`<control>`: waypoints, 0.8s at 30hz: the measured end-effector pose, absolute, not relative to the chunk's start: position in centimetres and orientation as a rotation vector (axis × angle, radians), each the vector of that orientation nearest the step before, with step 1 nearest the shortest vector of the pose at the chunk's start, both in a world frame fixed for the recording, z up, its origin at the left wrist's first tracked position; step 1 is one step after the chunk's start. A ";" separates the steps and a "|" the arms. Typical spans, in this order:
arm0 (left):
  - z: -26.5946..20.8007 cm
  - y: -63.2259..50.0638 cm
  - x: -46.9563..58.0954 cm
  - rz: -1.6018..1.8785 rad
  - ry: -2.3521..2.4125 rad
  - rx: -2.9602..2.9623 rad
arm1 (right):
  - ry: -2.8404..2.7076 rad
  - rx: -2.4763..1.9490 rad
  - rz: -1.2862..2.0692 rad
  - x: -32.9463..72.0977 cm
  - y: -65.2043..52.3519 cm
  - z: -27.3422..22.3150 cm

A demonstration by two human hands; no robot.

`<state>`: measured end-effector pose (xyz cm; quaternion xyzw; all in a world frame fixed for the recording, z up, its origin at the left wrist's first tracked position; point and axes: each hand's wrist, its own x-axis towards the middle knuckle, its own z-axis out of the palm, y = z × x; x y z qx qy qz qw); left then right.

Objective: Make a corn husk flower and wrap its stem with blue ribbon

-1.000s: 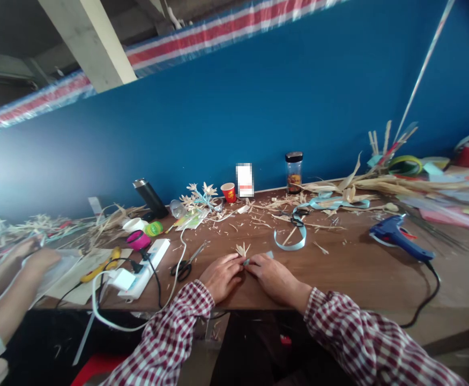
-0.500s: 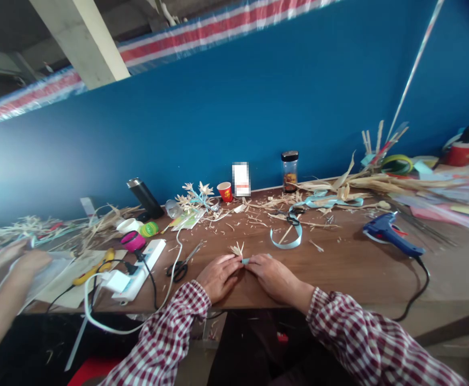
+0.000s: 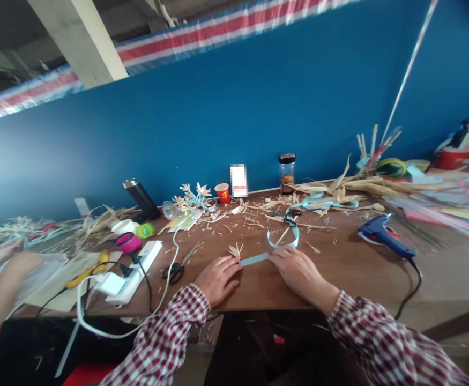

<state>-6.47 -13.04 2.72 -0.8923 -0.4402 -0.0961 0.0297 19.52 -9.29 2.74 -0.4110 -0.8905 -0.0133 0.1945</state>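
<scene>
My left hand (image 3: 218, 279) lies low over the table, its fingers pressed together on the base of a small pale corn husk flower (image 3: 236, 250), whose pointed tips fan out above the fingertips. A flat length of light blue ribbon (image 3: 254, 259) stretches from that base to my right hand (image 3: 300, 272), which pinches its other end. Part of the ribbon is hidden under my fingers. Beyond my right hand curls another stretch of blue ribbon (image 3: 297, 236) beside black-handled scissors (image 3: 290, 215). Left of my left hand lies a second pair of scissors (image 3: 175, 272).
A blue glue gun (image 3: 387, 236) lies at right, its cord over the table edge. Left are a white power strip (image 3: 146, 268), cables and a yellow glue gun (image 3: 89, 271). A red paper cup (image 3: 223, 193) and jar (image 3: 287, 174) stand behind. Another person's hands (image 3: 21, 265) work far left.
My right hand has moved right, away from my left, and a longer stretch of ribbon now shows between them. My left hand stays at the flower. The view has shifted slightly.
</scene>
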 end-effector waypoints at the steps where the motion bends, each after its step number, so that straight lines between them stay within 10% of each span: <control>1: 2.7 -13.0 -6.5 -0.295 -1.358 -2.749 | -2.489 -1.167 -0.050 20.3 -9.4 2.9; 24: 1.4 -11.8 -7.6 -0.370 -1.185 -2.688 | -1.842 -2.184 -0.369 40.1 -7.4 4.2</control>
